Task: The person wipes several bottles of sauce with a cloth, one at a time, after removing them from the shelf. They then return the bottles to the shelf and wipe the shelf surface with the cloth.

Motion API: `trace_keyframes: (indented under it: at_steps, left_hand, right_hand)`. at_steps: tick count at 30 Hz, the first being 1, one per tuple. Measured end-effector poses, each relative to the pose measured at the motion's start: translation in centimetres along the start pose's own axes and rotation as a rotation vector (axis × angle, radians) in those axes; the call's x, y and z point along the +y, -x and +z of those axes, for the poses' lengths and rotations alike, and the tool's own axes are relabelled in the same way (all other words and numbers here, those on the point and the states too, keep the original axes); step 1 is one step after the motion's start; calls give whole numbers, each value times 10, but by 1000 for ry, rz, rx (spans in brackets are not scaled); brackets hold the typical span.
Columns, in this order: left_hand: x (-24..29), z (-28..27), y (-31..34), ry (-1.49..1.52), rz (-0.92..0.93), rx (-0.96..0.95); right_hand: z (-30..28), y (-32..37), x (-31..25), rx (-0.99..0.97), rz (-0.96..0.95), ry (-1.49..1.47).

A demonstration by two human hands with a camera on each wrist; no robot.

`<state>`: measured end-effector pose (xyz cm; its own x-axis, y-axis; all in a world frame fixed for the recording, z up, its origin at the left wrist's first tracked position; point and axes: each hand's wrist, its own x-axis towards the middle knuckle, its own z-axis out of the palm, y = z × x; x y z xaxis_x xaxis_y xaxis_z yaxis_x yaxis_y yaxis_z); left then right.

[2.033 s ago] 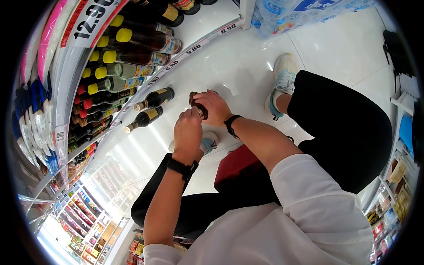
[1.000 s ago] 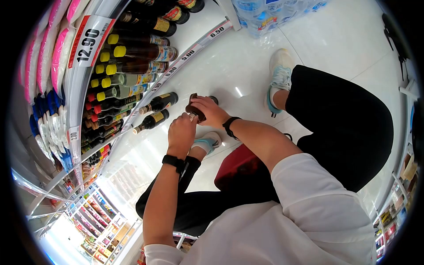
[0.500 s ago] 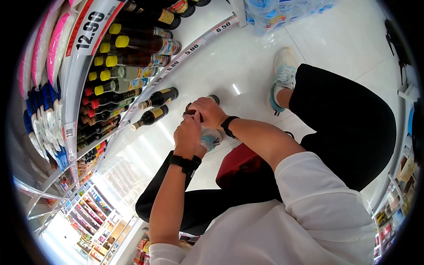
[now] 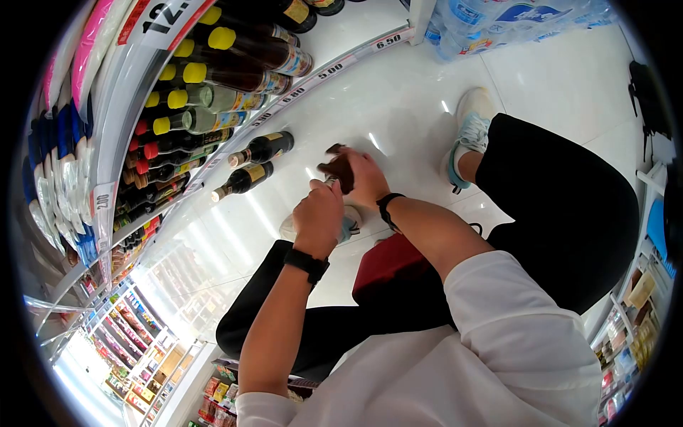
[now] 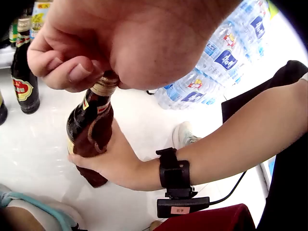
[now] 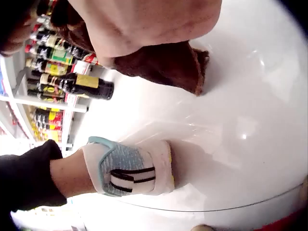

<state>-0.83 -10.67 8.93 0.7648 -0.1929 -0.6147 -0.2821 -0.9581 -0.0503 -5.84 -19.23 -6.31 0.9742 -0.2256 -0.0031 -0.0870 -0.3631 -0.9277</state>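
Bottles [image 4: 263, 148] beside shelf [image 4: 313, 77]; bare floor [image 4: 398, 99] beyond

A shop: shelves [image 4: 107, 192] of bottled sauces [image 4: 213, 92] with price tags [image 4: 311, 73], bottled-water packs [image 4: 498, 21].

Left hand [image 5: 139, 38] pinches gold cap [image 5: 105, 85] of dark bottle [image 5: 89, 115] | right hand [image 5: 118, 166] grips its body through brown cloth [image 5: 99, 137] | black wristband [image 5: 174, 168] on right wrist | packed water bottles [image 5: 216, 67] behind | white floor [image 5: 38, 144] beneath
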Motion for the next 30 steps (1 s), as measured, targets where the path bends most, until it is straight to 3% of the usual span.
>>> trace_keyframes:
  at_steps: [1,3,6,15,17,18,19,21,22,24,25,27,30]
  left_hand:
    - [1,-2,1,0,-3,-2]
    - [2,-4,4,33,7,-2]
    - [2,4,6,-48,52,125]
    - [5,-2,2,-28,-12,7]
    - [5,-2,1,-33,-5,15]
    - [5,-2,1,-37,-2,19]
    - [5,-2,0,-37,5,25]
    - [5,-3,-2,-44,-6,12]
    - [5,-3,-3,-43,0,17]
    - [6,-3,-3,-45,-11,-4]
    - [6,-5,-3,-45,-7,1]
    - [7,-8,-1,6,1,-22]
    - [10,-11,0,32,-42,-56]
  right_hand:
    - [7,5,15,-3,0,-2]
    - [17,10,35,55,329,9]
    - [12,16,28,46,296,-116]
    - [49,22,54,127,272,-43]
    - [60,28,56,140,379,22]
    - [48,26,47,7,567,-76]
    - [48,26,45,15,565,-74]
    - [46,27,36,-156,1070,-603]
    - [62,42,51,-149,1066,-602]
    - [107,75,92,-136,353,-909]
    - [89,65,72,-132,348,-907]
    - [29,31,-6,190,1250,-1947]
    - [16,21,-21,111,1204,-1974]
